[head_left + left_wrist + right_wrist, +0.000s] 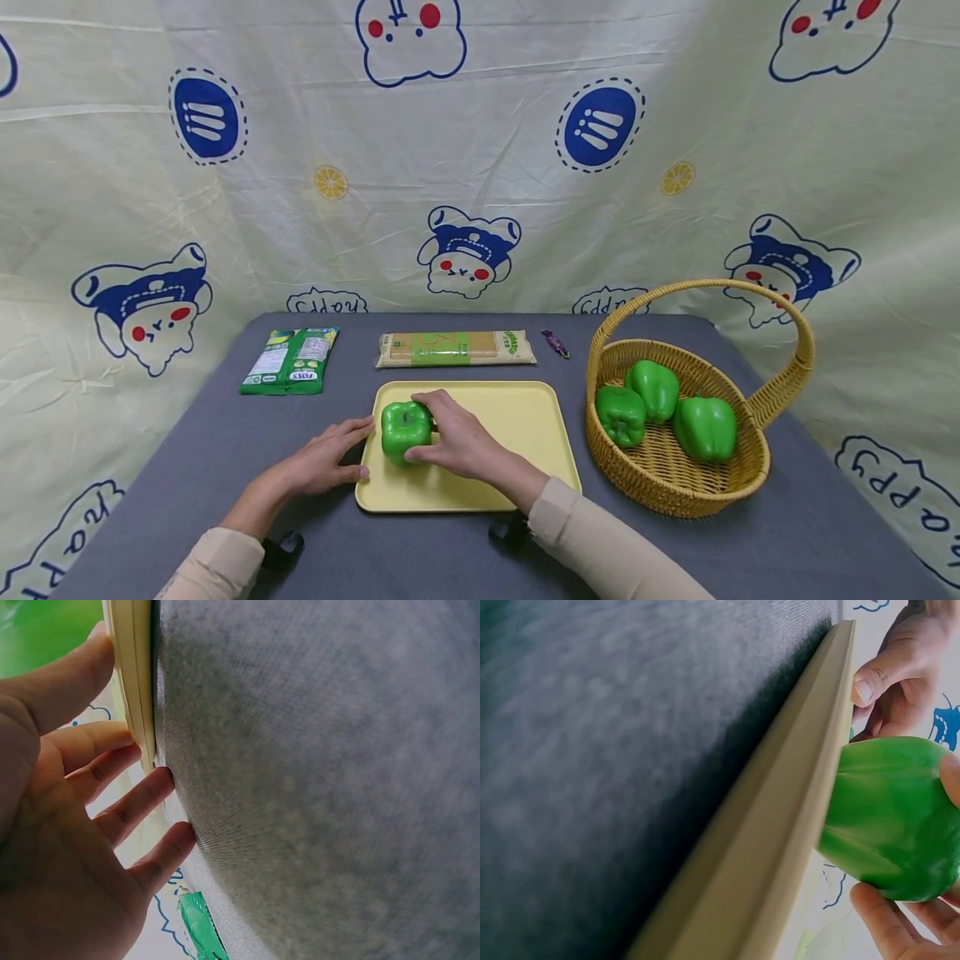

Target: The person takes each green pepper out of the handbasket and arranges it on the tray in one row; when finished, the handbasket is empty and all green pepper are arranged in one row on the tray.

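A green bell pepper (405, 429) sits at the left end of a pale yellow tray (517, 425). My right hand (467, 437) holds it from the right, thumb at the near side and fingers at the far side. In the right wrist view the bell pepper (896, 817) shows between thumb and fingers, close against the tray surface. My left hand (322, 460) is at the tray's left edge with fingers spread and fairly straight. The left wrist view shows its thumb and fingertips at the tray rim (133, 675); firm contact is hard to judge.
Right of the tray stands a wicker basket (637, 487) with a tall handle, holding three green bell peppers (705, 427). Behind the tray lie a green snack packet (288, 362), a long noodle packet (457, 348) and a small purple wrapped candy (556, 343). A printed curtain (495, 167) hangs behind the table.
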{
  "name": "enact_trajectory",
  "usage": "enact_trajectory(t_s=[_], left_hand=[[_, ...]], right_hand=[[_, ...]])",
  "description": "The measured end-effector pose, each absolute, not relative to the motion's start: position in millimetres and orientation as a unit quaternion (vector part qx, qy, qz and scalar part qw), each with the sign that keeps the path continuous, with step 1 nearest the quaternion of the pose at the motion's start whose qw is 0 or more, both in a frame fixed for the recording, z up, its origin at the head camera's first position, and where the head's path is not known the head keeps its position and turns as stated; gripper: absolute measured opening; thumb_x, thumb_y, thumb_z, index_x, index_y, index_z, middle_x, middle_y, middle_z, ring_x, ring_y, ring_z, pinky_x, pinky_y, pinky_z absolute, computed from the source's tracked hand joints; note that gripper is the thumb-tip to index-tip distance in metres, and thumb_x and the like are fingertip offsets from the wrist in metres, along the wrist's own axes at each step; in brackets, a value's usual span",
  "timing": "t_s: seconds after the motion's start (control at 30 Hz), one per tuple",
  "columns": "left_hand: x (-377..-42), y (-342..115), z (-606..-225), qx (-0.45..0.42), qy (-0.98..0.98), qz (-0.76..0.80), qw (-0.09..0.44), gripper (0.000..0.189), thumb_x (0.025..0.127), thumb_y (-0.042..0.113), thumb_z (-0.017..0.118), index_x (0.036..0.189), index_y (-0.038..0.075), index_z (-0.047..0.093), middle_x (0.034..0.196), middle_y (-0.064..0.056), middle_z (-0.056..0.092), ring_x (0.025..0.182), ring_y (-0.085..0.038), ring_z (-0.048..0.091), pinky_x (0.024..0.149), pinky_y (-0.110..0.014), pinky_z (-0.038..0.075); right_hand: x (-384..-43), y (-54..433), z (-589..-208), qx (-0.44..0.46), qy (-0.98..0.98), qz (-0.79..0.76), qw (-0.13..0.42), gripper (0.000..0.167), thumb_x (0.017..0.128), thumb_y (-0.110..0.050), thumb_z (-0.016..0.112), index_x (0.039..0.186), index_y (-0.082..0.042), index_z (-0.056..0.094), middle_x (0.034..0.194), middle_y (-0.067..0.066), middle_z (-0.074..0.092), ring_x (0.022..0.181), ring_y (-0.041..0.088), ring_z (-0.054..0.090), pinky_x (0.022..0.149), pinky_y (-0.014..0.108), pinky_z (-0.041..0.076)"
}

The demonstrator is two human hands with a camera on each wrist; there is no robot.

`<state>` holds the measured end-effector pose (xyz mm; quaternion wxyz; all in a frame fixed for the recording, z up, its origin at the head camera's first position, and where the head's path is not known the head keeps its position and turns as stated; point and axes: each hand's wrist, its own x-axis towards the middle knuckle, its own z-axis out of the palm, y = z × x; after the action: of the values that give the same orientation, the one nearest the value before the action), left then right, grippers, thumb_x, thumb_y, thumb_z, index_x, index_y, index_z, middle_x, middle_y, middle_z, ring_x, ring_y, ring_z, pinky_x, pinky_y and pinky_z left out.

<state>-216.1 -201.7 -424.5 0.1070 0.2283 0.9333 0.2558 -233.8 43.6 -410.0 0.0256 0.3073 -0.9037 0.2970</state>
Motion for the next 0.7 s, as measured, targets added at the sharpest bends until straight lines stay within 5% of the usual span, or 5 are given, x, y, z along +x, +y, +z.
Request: enact_trajectory(t_s=[0.7], left_hand=[[-217, -202, -425, 0.233, 0.933, 0.257, 0.094, 0.063, 0.087, 0.028, 0.067, 0.137, -0.003, 0.044, 0.141, -0.02, 0.041, 0.129, -0.042, 0.038, 0.101, -0.065, 0.029]], right_hand=[[-237, 23, -409, 0.314, -0.906, 0.284, 0.004, 0.077, 0.077, -0.041, 0.076, 0.14, -0.013, 0.039, 0.131, 0.003, 0.049, 0.109, 0.012, 0.054, 0.091, 0.032, 0.047]])
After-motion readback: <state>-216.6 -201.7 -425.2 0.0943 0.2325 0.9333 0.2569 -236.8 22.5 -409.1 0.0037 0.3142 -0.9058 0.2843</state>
